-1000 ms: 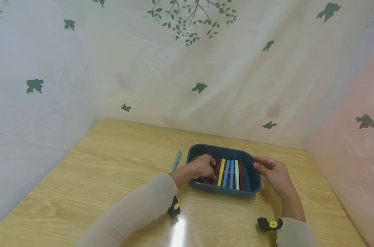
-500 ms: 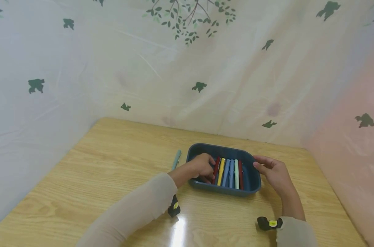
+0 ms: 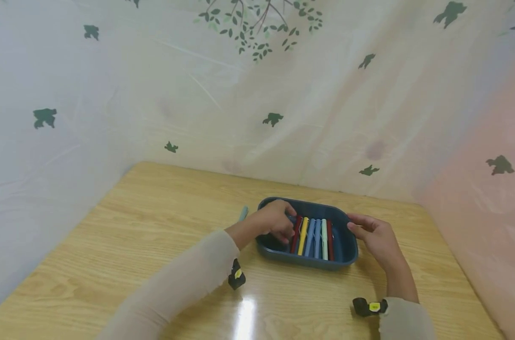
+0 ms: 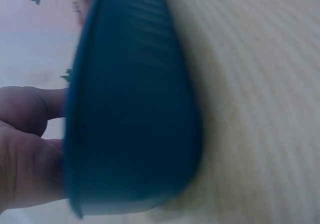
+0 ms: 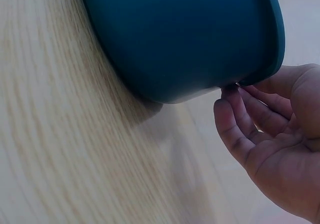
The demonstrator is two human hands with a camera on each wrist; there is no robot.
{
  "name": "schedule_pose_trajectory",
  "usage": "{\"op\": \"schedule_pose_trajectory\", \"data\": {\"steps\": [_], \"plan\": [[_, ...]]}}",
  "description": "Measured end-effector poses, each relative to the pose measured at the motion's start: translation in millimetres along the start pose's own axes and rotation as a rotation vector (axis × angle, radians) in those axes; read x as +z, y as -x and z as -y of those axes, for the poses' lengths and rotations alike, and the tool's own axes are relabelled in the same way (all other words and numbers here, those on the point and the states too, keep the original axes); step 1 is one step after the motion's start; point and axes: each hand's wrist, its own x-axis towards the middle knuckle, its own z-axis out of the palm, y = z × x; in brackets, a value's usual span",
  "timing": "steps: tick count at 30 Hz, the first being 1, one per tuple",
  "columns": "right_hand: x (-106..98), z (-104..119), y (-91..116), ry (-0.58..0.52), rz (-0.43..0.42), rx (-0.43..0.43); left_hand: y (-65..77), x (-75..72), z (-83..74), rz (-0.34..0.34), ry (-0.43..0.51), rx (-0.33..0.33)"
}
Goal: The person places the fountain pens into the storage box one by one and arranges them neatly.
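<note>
A dark blue plastic tray (image 3: 282,257) with rounded corners holds several clip pens side by side. In the head view they include a dark red pen (image 3: 297,231), a yellow pen (image 3: 303,238), two blue ones, a pale green pen (image 3: 324,241) and another dark red pen (image 3: 330,243). My left hand (image 3: 276,221) is inside the tray's left part, fingers loosely bent beside the left red pen, with nothing visible in them. My right hand (image 3: 378,238) pinches the tray's right rim between thumb and fingers. In the left wrist view the tray wall hides the left fingertips (image 4: 30,154).
A pale teal pen (image 3: 243,213) lies on the wooden table (image 3: 176,212) left of the tray, partly hidden behind the left forearm. Patterned curtains (image 3: 223,118) stand along the table's back and sides. Each wrist wears a small black camera (image 3: 237,275).
My left hand has lifted slightly and shifted away from the left red pen, which stays in the row. The right hand keeps its hold on the rim.
</note>
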Motion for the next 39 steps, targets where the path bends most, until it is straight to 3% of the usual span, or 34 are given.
{"op": "schedule_pose_trajectory", "data": {"steps": [8,15,30,39], "plan": [[-0.1,-0.1,-1.4,-0.003,0.001,0.006,9.2,-21.8,-15.5,0.007,0.0,0.046],[0.1,0.6,-1.7,-0.007,0.006,0.011,19.7,-44.7,-16.0,-0.024,-0.026,0.063],[-0.7,-1.4,-2.0,-0.009,0.009,0.001,36.0,-88.9,17.2,-0.094,-0.058,0.071],[-0.5,0.8,-2.0,-0.004,0.011,0.01,44.8,-100.3,41.1,-0.139,-0.031,0.029]]}}
